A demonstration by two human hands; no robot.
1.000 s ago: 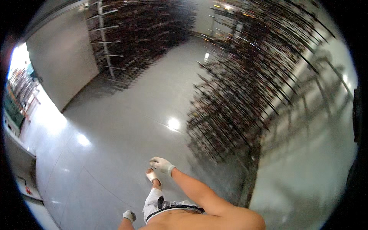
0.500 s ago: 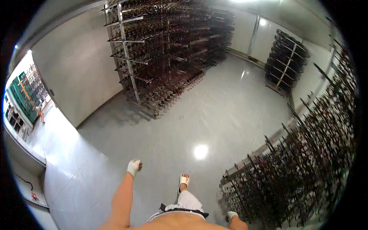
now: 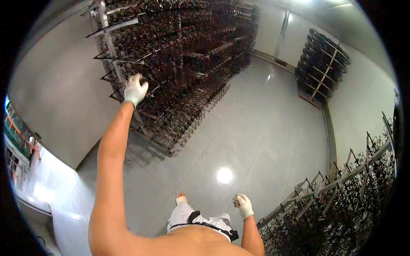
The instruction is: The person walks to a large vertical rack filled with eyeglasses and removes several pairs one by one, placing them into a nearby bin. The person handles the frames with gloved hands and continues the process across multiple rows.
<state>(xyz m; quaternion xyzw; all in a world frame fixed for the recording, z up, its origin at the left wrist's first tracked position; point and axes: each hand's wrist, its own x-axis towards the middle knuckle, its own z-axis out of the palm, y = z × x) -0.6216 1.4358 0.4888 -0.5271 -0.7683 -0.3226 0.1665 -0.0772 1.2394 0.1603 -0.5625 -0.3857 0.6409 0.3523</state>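
Metal storage rack (image 3: 110, 42), forward-left, beside the gloved left hand (image 3: 136, 91): fingers half bent, thumb apart, any grip impossible to tell. Protruding bars (image 3: 126, 24) could snag the fingers; a jolt might dislodge the dark hanging pieces (image 3: 188, 70). Left arm outstretched; right hand (image 3: 244, 206) low, loosely curled, palm hidden, contents indeterminable, above the floor (image 3: 250, 128).

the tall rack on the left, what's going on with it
The person's gloved left hand is raised at the near end of the tall rack, which is densely loaded with dark pieces; whether it grips the frame is unclear. The gloved right hand is low, fingers curled, with nothing visible in it. Another loaded rack stands at lower right.
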